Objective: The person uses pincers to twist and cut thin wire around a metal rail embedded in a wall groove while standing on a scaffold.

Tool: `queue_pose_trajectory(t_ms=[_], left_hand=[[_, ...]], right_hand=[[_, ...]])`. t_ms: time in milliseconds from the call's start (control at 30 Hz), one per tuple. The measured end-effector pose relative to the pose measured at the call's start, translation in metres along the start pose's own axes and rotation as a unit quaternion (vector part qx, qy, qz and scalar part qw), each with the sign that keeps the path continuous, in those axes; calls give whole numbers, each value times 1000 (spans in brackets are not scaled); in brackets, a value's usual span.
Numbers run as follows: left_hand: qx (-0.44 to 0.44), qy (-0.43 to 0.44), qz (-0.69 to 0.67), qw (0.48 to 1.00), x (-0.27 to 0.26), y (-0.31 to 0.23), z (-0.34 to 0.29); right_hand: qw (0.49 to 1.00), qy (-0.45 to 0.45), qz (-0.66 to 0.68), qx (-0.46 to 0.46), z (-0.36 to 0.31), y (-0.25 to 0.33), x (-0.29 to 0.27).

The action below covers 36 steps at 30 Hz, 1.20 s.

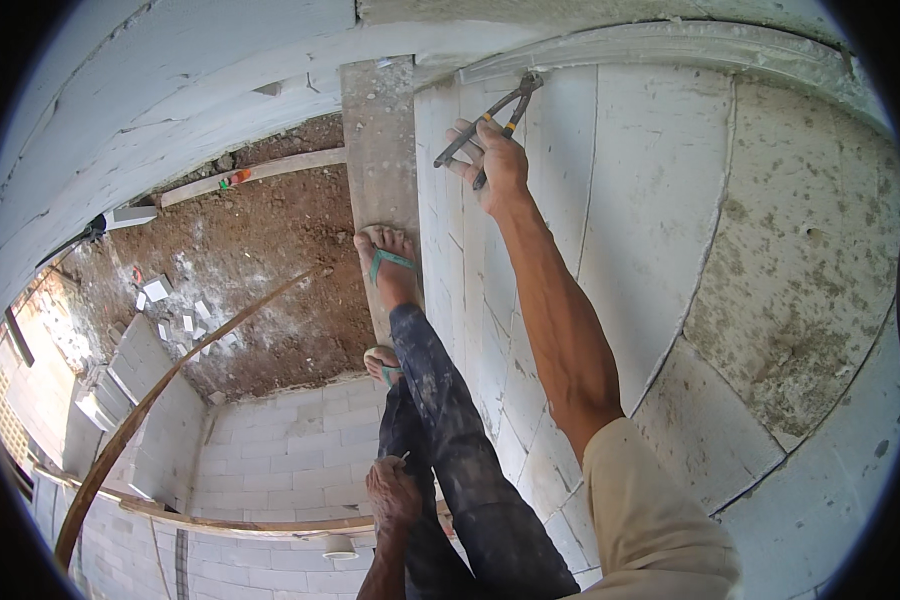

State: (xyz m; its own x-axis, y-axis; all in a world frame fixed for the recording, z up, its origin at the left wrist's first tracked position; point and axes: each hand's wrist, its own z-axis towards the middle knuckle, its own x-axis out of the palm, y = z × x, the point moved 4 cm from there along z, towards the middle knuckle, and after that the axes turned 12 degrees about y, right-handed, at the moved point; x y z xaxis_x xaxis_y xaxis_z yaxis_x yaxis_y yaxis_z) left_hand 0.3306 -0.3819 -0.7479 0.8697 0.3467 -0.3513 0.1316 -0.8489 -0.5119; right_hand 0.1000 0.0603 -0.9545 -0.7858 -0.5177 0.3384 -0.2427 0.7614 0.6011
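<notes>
My right hand (502,168) reaches up along the block wall, closed around the handles of dark end-cutting pincers (532,82) with yellow bands. The handles are spread apart. The jaws of the pincers are at the grey ledge (670,42) along the top of the wall; I cannot tell what is between them. My left hand (394,492) hangs low beside my dark trousers (460,430), fingers curled. A small thin white stick (404,457) pokes out of its fingers, too small to name surely.
My feet in green flip-flops (390,258) stand on a narrow plank (378,150) high above a brown dirt floor (280,230). White block pieces (157,289) lie below. A long wooden pole (185,365) slants across the left. Pale block walls (650,180) enclose the space.
</notes>
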Motion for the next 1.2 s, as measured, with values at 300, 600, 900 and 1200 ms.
queue_pose_trajectory(t_ms=[300,600,900,1200], left_hand=[[-29,42,19,999,0,-3,11],[-58,76,31,995,2,0,15],[-66,74,28,995,2,5,18],[-67,63,19,996,6,11,21]], right_hand=[[998,-21,-41,-33,11,-5,-13],[949,-114,-294,-12,12,3,-48],[959,-132,-251,-16,6,10,-47],[944,-121,-306,20,0,27,-63]])
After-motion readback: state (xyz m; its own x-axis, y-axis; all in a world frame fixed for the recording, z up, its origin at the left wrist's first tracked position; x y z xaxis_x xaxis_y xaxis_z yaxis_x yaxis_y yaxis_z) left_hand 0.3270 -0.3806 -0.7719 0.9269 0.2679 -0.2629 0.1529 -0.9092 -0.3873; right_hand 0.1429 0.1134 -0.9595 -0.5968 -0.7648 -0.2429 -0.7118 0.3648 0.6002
